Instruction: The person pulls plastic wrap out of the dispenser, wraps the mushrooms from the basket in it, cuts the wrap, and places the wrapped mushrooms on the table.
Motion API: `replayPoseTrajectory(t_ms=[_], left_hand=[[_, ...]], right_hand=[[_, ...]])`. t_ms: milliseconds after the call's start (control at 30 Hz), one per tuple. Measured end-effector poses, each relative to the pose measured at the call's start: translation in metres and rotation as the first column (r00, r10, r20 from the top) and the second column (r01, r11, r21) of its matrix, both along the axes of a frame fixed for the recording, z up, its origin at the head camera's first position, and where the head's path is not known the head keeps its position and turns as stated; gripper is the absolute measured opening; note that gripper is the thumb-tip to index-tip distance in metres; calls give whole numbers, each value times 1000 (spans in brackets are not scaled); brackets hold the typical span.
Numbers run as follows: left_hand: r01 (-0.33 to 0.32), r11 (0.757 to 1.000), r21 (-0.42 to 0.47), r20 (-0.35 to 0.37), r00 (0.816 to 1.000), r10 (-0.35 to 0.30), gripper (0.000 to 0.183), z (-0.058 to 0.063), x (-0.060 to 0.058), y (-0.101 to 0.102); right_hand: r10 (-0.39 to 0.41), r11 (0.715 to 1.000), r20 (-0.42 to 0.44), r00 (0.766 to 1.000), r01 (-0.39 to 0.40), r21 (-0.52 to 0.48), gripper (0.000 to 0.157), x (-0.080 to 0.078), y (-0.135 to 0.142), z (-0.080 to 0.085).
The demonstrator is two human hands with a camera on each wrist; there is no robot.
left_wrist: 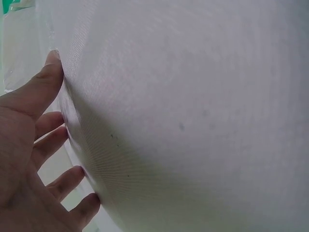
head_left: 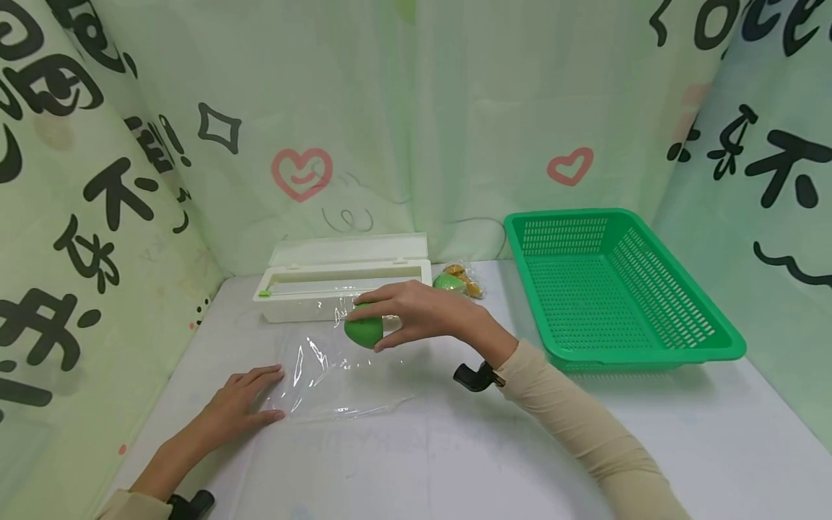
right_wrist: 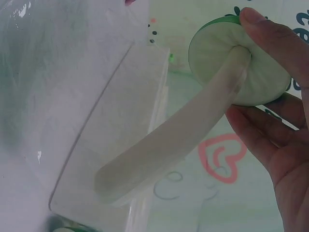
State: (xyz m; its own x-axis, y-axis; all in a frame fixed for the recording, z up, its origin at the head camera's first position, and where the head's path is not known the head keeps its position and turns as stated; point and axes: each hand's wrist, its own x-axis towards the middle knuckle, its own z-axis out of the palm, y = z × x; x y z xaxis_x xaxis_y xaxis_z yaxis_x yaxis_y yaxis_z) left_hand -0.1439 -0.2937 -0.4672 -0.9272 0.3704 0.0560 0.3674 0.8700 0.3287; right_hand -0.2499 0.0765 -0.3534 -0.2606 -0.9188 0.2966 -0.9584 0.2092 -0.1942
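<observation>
Above the table my right hand (head_left: pixel 422 312) grips a toy mushroom by its green cap (head_left: pixel 364 332). The right wrist view shows the pale stem (right_wrist: pixel 164 140) pointing away from the hand, with thumb and fingers on either side of the cap's rim. Below it lies a sheet of clear plastic film (head_left: pixel 338 390), drawn out from a white film dispenser (head_left: pixel 302 310) whose lid stands raised. At the film's left edge rests my left hand (head_left: pixel 237 404), fingers spread and fingertips on the table; in the left wrist view its fingertips (left_wrist: pixel 88 203) touch the white surface.
Right of the dispenser lie film-wrapped things, one green (head_left: pixel 450 282) and one orange-yellow (head_left: pixel 469 280). A green plastic basket (head_left: pixel 650 355) stands on the right side of the white table (head_left: pixel 455 462). Printed curtains (head_left: pixel 468 108) enclose the back and both sides.
</observation>
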Motion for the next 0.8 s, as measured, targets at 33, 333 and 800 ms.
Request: replayPoseTrajectory(t_ms=[33,333,800], left_hand=[[1,1000,1,1,1000,-1,67,0,0,0],[0,1000,14,22,1000,-1,67,-2,0,1],[21,999,33,33,999,-22,69,-1,-4,3]], right_hand=[[-2,1000,13,1000,2,5,55,-1,-2,-1],[-12,998,52,999,9,58,57,-14,-25,-14],[46,978,136,990,-72,195,56,-16,-76,-36]])
